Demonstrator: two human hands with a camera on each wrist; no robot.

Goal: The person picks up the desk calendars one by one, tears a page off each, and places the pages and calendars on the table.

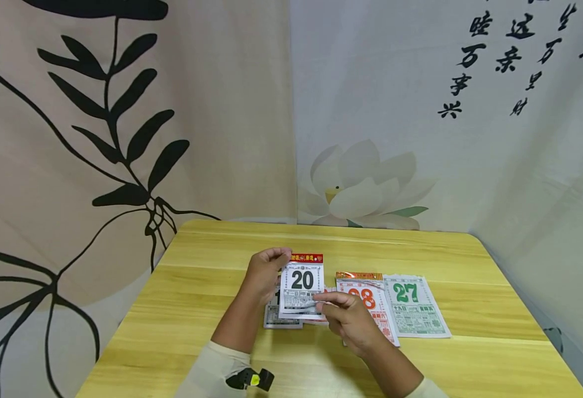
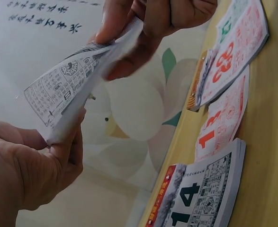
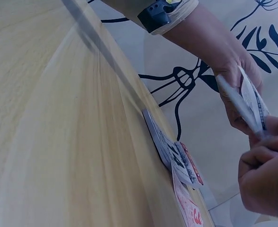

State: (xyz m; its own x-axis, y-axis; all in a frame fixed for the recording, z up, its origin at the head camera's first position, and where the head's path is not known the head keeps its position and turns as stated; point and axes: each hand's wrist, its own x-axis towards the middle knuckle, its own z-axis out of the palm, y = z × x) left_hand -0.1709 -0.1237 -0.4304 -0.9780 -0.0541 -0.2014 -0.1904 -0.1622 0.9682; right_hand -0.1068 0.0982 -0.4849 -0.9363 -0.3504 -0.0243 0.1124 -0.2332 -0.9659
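A tear-off calendar pad (image 1: 302, 298) with a red header and a black 20 is held up above the table. My left hand (image 1: 263, 273) grips it by the upper left edge. At its lower right edge my right hand (image 1: 353, 320) pinches the pages between thumb and fingers. The left wrist view shows the pages (image 2: 65, 92) bent and partly lifted between the two hands. Below the held pad lies another pad (image 2: 200, 194) showing 14, partly covered in the head view. Beside it lies a sheet (image 2: 224, 123) with a red 13.
Right of the hands lies a pad (image 1: 383, 318) with a gold-red header and red numerals ending in 8. Next to it is a sheet (image 1: 415, 307) with a green 27. The wooden table (image 1: 495, 331) stands against a printed cloth backdrop (image 1: 231, 110).
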